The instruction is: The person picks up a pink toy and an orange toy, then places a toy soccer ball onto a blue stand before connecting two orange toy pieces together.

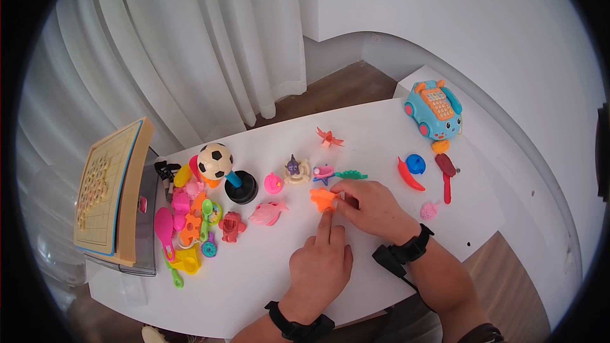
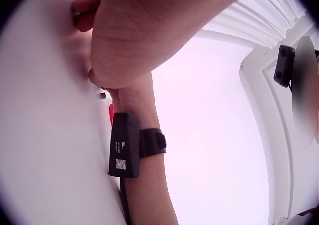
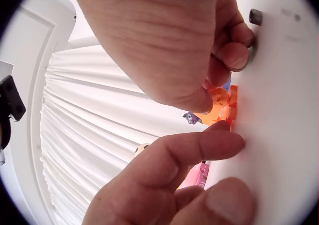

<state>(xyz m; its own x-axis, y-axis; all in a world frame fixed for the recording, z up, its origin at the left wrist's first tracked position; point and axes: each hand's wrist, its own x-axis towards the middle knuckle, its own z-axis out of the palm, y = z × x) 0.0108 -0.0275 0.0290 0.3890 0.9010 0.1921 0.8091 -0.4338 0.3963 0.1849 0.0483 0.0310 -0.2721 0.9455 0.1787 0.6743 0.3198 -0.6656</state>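
Observation:
An orange toy with a jagged edge [image 1: 323, 199] lies on the white table in the head view. My right hand [image 1: 375, 209] pinches its right side between thumb and curled fingers. From below, my left hand [image 1: 322, 265] reaches its lower edge with an extended index finger. The right wrist view shows the orange toy [image 3: 222, 105] between my right hand [image 3: 164, 40] above and my left hand [image 3: 159, 175] below. In the left wrist view my left hand [image 2: 129, 40] hides the toy.
Behind the orange toy are a green toy [image 1: 351, 175], a purple figure [image 1: 293, 165] and a red bow [image 1: 329, 137]. A pink toy [image 1: 267, 213], a football on a stand [image 1: 215, 161] and several toys are left; a toy phone [image 1: 436, 111] and red pepper [image 1: 410, 175] are right.

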